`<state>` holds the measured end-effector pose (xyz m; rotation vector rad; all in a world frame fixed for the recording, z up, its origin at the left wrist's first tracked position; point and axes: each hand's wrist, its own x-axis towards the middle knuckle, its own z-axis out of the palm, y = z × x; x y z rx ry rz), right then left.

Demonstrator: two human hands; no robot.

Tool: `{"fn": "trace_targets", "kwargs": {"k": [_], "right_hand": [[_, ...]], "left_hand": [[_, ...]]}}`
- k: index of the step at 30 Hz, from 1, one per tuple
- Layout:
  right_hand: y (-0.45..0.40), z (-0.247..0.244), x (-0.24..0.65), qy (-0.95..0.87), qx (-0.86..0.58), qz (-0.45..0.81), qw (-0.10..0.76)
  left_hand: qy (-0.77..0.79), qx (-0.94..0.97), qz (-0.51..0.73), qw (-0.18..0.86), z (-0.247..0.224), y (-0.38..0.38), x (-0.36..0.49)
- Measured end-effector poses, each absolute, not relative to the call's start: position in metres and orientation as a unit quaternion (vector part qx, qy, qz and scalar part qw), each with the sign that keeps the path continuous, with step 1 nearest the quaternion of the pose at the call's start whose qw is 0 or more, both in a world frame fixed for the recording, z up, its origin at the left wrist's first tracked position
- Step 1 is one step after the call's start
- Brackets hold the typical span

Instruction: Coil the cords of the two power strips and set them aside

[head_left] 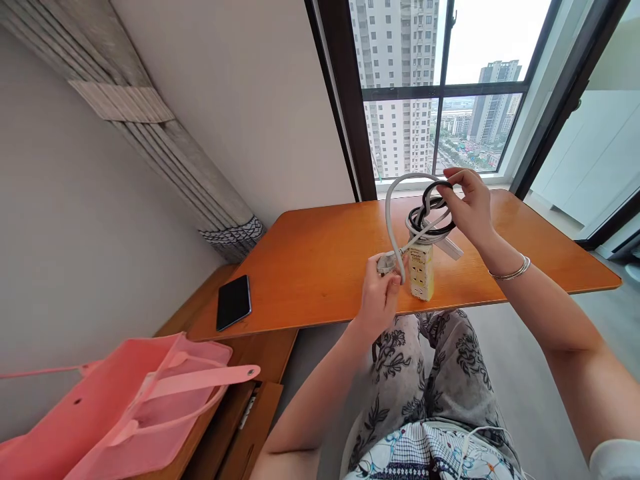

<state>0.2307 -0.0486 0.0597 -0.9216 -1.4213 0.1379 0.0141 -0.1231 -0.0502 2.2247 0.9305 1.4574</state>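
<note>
A power strip (421,275) with a pale yellow socket face stands at the table's near edge, in front of me. Wound about its upper part are a white cord (389,217) and a black cable (415,219), tangled together. My left hand (376,297) is closed on a plug (386,264) with a clear-looking body, left of the strip. Over the bundle, my right hand (470,207) pinches a loop of the black cable between thumb and fingers. A white block-like piece (450,249) sticks out at the right of the bundle; its kind is unclear.
The orange-brown table (310,260) spans the middle. A black phone (234,303) lies near its left end. A pink bag (150,400) with straps sits at lower left, beside a wooden drawer unit (255,433). Behind are a window (443,92) and a tied curtain (165,153).
</note>
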Motion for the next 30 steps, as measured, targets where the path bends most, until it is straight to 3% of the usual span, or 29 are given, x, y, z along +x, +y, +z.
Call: {"fn": "trace_targets", "kwargs": {"k": [2, 6, 12, 19, 24, 27, 30], "right_hand": [[-0.051, 0.060, 0.228, -0.617, -0.404, 0.081, 0.670], [-0.054, 0.063, 0.228, -0.600, -0.404, 0.082, 0.686], [-0.058, 0.066, 0.230, -0.589, -0.417, 0.078, 0.688], [-0.038, 0.055, 0.233, -0.530, -0.402, 0.176, 0.725], [-0.022, 0.062, 0.255, -0.491, -0.413, 0.176, 0.746], [-0.021, 0.069, 0.261, -0.504, -0.400, 0.162, 0.748], [-0.026, 0.073, 0.255, -0.526, -0.394, 0.182, 0.732]], "left_hand": [[0.325, 0.743, 0.558, 0.177, -0.050, -0.120, 0.014], [0.324, 0.716, 0.610, 0.105, -0.057, -0.113, 0.017], [0.293, 0.740, 0.606, -0.003, -0.080, -0.109, 0.012], [0.307, 0.753, 0.582, 0.003, -0.088, -0.118, 0.007], [0.316, 0.764, 0.560, -0.051, -0.103, -0.132, -0.005], [0.336, 0.760, 0.556, -0.023, -0.119, -0.131, -0.011], [0.362, 0.748, 0.550, 0.085, -0.126, -0.123, -0.012]]}}
